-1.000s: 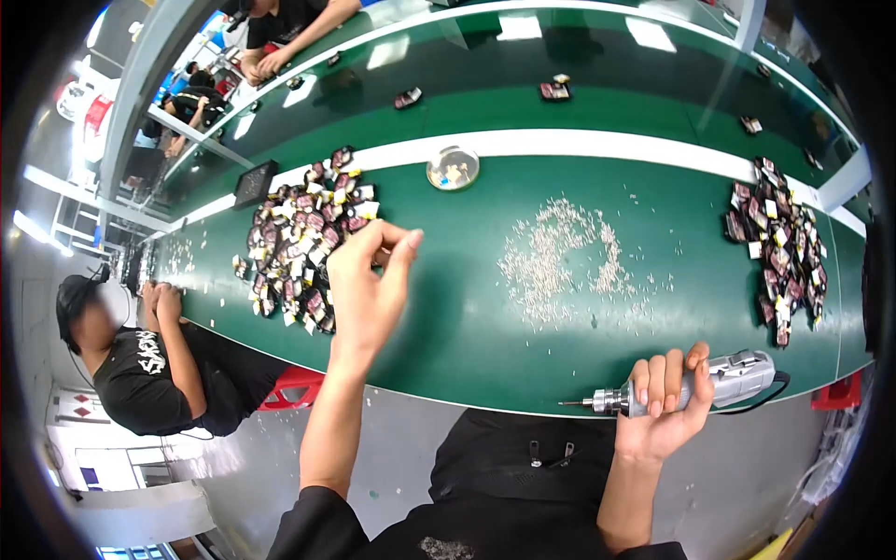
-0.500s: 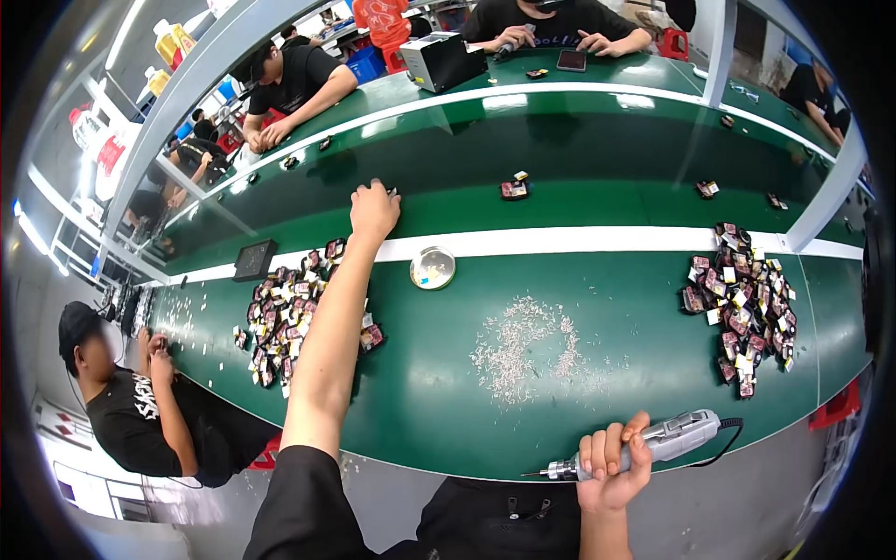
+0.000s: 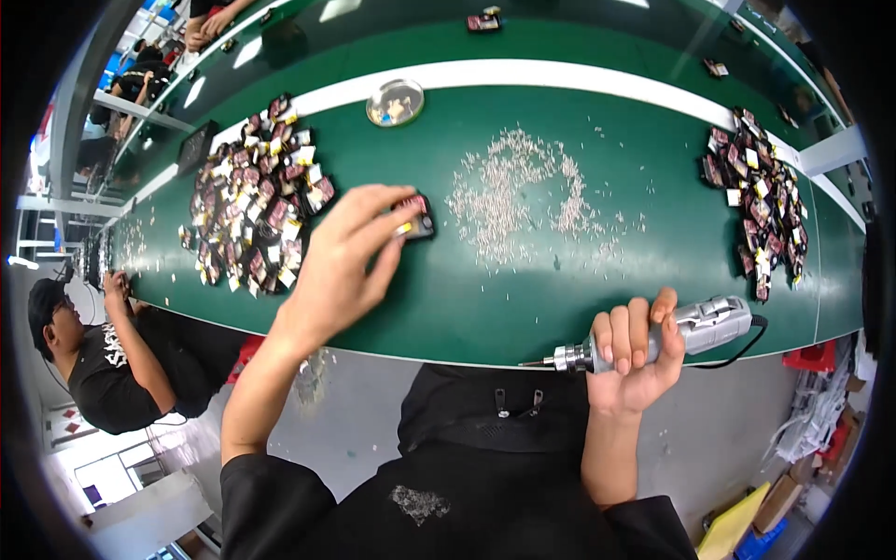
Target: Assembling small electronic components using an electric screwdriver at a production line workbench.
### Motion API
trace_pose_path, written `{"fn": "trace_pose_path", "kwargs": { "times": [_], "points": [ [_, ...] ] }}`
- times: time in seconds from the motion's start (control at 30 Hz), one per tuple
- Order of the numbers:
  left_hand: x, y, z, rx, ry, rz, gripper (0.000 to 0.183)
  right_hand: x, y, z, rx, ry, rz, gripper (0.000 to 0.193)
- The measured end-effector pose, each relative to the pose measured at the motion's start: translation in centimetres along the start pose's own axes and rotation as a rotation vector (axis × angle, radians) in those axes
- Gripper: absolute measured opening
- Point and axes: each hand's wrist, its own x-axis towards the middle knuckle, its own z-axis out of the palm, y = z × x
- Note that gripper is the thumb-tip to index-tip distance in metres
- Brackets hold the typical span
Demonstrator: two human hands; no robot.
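Observation:
My left hand (image 3: 347, 250) grips a small black electronic part (image 3: 425, 224) with a reddish face and a yellow bit. It is held over the green table, between a heaped pile of like parts (image 3: 252, 201) on the left and a scatter of small pale screws (image 3: 495, 191). In my right hand (image 3: 637, 359), fingers wrapped round the body, is a silver electric screwdriver (image 3: 714, 322) at the table's near edge. Its bit points left, and a black cord leaves its right end. My left fingers partly cover the black part.
A shallow round metal dish (image 3: 371, 105) with small pieces stands by the white rail. Another pile of black parts (image 3: 761, 210) lies at the right. A dark tray (image 3: 196, 147) sits behind the left pile. A co-worker (image 3: 112, 359) sits at the left end.
My left hand has drawn back from the far strip beyond the white rail, bringing a black part over the near table. The view has tilted downward; my right hand still holds the screwdriver.

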Motion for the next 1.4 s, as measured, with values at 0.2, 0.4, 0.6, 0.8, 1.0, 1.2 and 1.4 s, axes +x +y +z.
{"fn": "trace_pose_path", "kwargs": {
  "times": [0.2, 0.4, 0.6, 0.8, 1.0, 1.2, 1.4],
  "points": [
    [-5.6, 5.4, 2.6, -0.063, 0.051, -0.031, 0.044, -0.8, 0.9, 0.6, -0.045, 0.026, 0.026, 0.012],
    [-5.9, 5.8, 2.9, -0.018, 0.001, -0.024, 0.044, -3.6, 2.6, 1.7, -0.094, -0.059, 0.167, 0.01],
    [-5.4, 6.5, 4.2, 0.088, 0.048, 0.103, 0.036, -6.5, 6.7, 3.0, -0.115, 0.034, 0.3, 0.005],
    [-5.7, 7.2, 4.4, 0.061, 0.031, 0.227, 0.034, -7.2, 8.1, 3.4, -0.35, 0.107, 0.31, 0.011],
    [-5.6, 7.3, 4.6, -0.022, 0.009, 0.162, 0.035, -7.6, 8.2, 2.5, -0.261, 0.073, 0.298, 0.008],
    [-5.8, 7.4, 5.0, -0.003, 0.044, 0.178, 0.035, -7.6, 8.1, 2.2, -0.234, 0.07, 0.319, 0.008],
    [-5.9, 7.5, 4.8, -0.036, -0.018, 0.146, 0.035, -6.5, 6.3, 2.1, -0.172, -0.007, 0.353, 0.008]
  ]
}}
